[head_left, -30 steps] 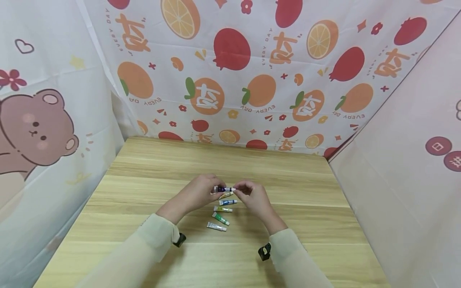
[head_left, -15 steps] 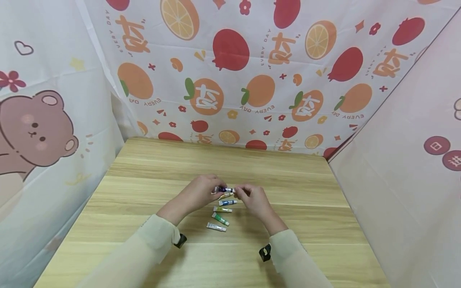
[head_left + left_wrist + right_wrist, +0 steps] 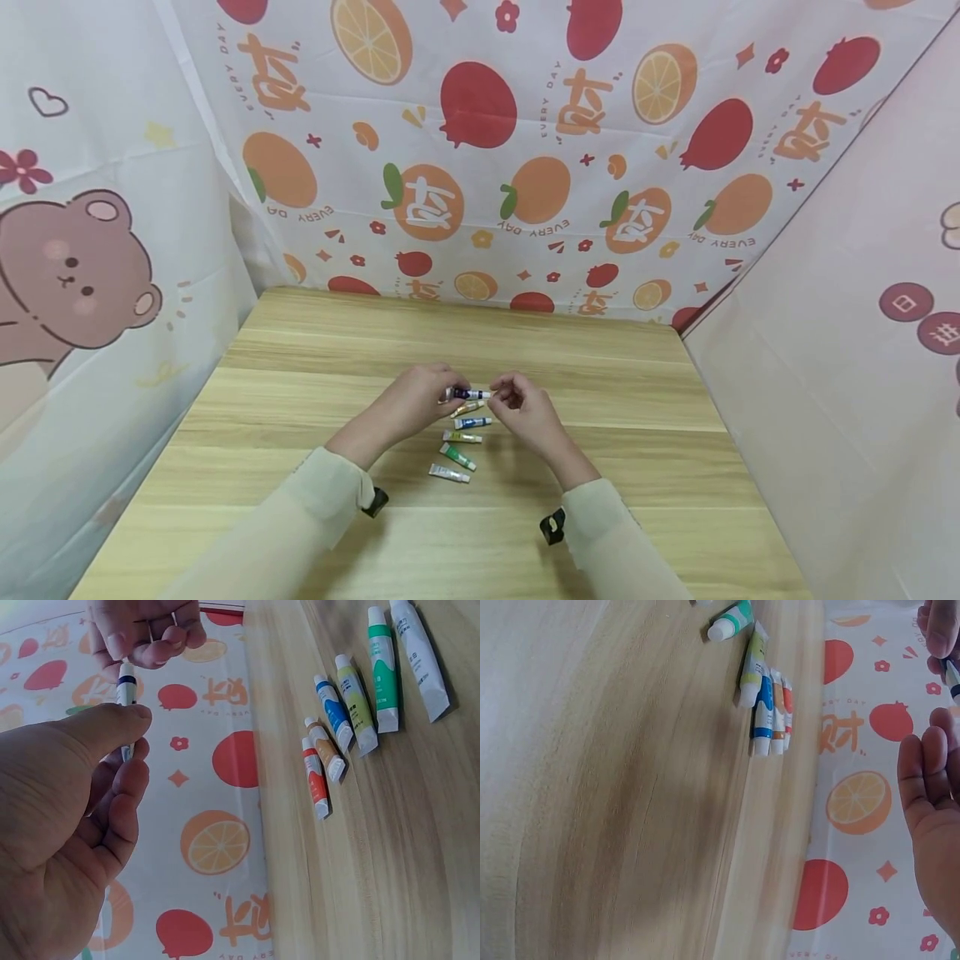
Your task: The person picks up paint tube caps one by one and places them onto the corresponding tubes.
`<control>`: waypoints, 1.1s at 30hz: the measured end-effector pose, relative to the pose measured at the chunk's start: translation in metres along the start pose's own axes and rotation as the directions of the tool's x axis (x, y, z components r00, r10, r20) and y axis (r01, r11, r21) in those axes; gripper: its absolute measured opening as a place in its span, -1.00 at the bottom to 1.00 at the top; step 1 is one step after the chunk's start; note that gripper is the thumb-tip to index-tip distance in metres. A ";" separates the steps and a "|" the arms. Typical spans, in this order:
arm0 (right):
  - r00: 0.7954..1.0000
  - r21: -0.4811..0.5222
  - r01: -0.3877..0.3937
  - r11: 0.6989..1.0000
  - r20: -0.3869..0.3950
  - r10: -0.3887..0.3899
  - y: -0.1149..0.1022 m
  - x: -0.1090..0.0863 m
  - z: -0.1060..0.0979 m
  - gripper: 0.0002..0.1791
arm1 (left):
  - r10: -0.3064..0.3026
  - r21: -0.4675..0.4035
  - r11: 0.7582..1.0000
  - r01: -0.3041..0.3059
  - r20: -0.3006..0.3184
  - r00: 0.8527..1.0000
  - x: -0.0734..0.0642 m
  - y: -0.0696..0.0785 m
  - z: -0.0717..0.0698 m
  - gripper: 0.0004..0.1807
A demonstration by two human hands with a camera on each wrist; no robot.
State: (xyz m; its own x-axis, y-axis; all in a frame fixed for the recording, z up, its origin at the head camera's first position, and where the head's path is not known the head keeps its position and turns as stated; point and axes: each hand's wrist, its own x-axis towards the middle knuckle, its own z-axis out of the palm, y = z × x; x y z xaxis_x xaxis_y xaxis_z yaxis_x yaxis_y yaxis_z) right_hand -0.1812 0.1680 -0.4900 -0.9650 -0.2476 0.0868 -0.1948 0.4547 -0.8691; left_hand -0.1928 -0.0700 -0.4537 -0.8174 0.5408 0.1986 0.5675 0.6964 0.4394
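Observation:
My left hand (image 3: 420, 398) pinches a small paint tube (image 3: 462, 394) with a dark purple body and a white cap, held above the table. In the left wrist view, thumb and fingers grip the tube (image 3: 127, 694), its capped end pointing toward the other hand. My right hand (image 3: 528, 412) is at the cap, its thumb and fingers apart around the tip. In the right wrist view the fingers of the right hand (image 3: 934, 780) look relaxed. Below lies a row of tubes: orange (image 3: 467, 408), blue (image 3: 472, 423), yellow (image 3: 462, 437), green (image 3: 457, 456) and white (image 3: 449, 473).
A red tube (image 3: 315, 784) lies at the end of the row, seen in the wrist views. The wooden table (image 3: 637, 467) is bordered behind by a fruit-print cloth (image 3: 480, 192). Cloth walls stand at left and right.
The right hand's thumb and fingers closed together at the cap half a second ago and are now spread apart. The left hand and the row of tubes stay nearly still.

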 end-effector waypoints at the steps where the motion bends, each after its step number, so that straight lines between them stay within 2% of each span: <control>1: 1.000 -0.006 0.006 1.000 -0.002 -0.006 0.000 0.000 0.000 -0.85 | -0.001 -0.001 1.000 0.001 0.000 1.000 0.000 0.000 0.000 -0.79; 10: 1.000 -0.044 0.024 0.999 0.002 -0.024 -0.002 0.000 0.001 -0.94 | 0.023 0.015 1.000 -0.023 -0.004 1.000 -0.002 0.002 0.002 -0.79; 15: 0.998 -0.068 0.026 0.997 0.055 -0.023 -0.001 -0.001 0.000 -0.78 | 0.045 0.019 0.999 -0.045 -0.007 0.999 -0.003 0.003 0.002 -0.79; 20: 0.996 -0.083 -0.004 0.997 0.091 0.012 0.000 -0.001 -0.001 -0.64 | 0.058 0.012 0.998 -0.058 -0.009 0.998 -0.003 0.002 0.003 -0.80; 26: 0.997 -0.015 -0.028 1.000 0.071 0.029 0.001 0.000 -0.002 -0.80 | 0.021 0.009 1.000 -0.021 0.002 1.000 -0.003 0.000 0.004 -0.78; 33: 0.999 -0.052 -0.004 0.999 0.031 0.005 -0.002 0.000 -0.001 -0.92 | 0.015 0.011 1.000 -0.015 0.011 1.000 -0.003 0.002 0.002 -0.79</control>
State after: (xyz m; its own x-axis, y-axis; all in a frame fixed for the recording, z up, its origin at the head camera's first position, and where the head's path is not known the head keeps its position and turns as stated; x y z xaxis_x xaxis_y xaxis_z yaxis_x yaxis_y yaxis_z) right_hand -0.1810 0.1679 -0.4875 -0.9600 -0.2720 0.0668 -0.2001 0.4993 -0.8430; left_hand -0.1894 -0.0693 -0.4549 -0.8079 0.5560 0.1955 0.5805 0.6934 0.4268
